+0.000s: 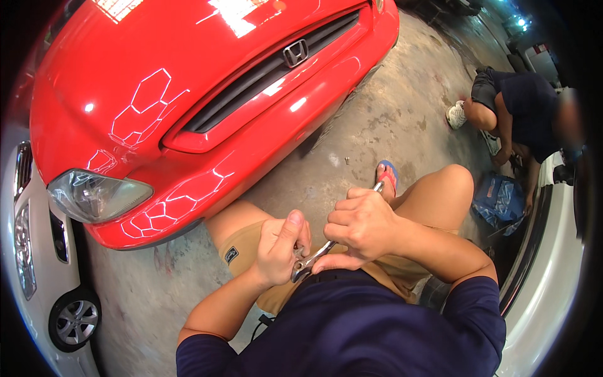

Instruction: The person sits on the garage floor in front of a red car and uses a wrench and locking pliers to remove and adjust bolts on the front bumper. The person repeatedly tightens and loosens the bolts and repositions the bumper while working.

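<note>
From the head view I see my right hand [361, 227] closed in a fist round the shaft of a metal wrench [312, 259], which runs slantwise from a bright tip [379, 186] showing above my knuckles down to its jawed head near my waist. My left hand [281, 250] is pinched narrow at that head, thumb up and fingers curled on some small part there; the part itself is too hidden for me to tell what it is. Both hands sit close together over my lap, just above my tan shorts [246, 248] and the hem of my dark blue shirt [352, 333]. I am crouched on a stained concrete floor [389, 119], my right knee raised, and a foot in a blue and red sandal [387, 175] shows just past the wrench tip. Right in front of me is the nose of a red car [207, 107], with its headlight [94, 195] off to my left and its bumper near my left knee. A white car [31, 251] stands at the far left edge. To my right another person [521, 110] in dark clothes squats well apart from me, with a blue plastic bag [499, 198] on the floor between us, beside a white car body [546, 276]
</note>
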{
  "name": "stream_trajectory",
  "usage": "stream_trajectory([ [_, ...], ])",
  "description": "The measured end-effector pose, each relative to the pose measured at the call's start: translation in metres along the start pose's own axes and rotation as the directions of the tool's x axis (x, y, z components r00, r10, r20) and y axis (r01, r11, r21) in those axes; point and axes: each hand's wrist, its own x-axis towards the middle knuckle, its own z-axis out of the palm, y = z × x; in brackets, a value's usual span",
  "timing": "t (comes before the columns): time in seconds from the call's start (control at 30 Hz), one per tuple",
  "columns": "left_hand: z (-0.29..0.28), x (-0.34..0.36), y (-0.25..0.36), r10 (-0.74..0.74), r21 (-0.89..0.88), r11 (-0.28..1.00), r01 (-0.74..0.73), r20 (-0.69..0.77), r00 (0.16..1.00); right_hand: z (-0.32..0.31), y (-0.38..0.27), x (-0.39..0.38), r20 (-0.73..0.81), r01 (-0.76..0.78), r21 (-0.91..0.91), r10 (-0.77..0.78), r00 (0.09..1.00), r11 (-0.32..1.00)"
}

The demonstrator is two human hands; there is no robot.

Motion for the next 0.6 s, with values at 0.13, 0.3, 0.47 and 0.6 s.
stream_trajectory([
  [0.13, 0.004, -0.004, 0.002, 0.022, -0.161, 0.987, -0.025, -0.018, 1.000, 0.007, -0.001, -0.004, -0.074, -0.026, 0.084, 0.032, 0.997, 0.996],
  [0.3, 0.005, 0.004, 0.010, 0.109, -0.255, 0.957, -0.142, -0.137, 0.984, 0.019, -0.007, -0.009, -0.124, -0.167, 0.218, 0.197, 0.972, 0.962],
  [0.47, 0.001, 0.016, 0.013, 0.210, -0.300, 0.911, -0.283, -0.254, 0.944, 0.045, -0.017, -0.010, -0.187, -0.271, 0.426, 0.377, 0.907, 0.863],
  [0.6, -0.004, 0.024, 0.011, 0.201, -0.311, 0.903, -0.297, -0.306, 0.931, 0.059, -0.022, -0.011, -0.163, -0.365, 0.491, 0.495, 0.854, 0.791],
])
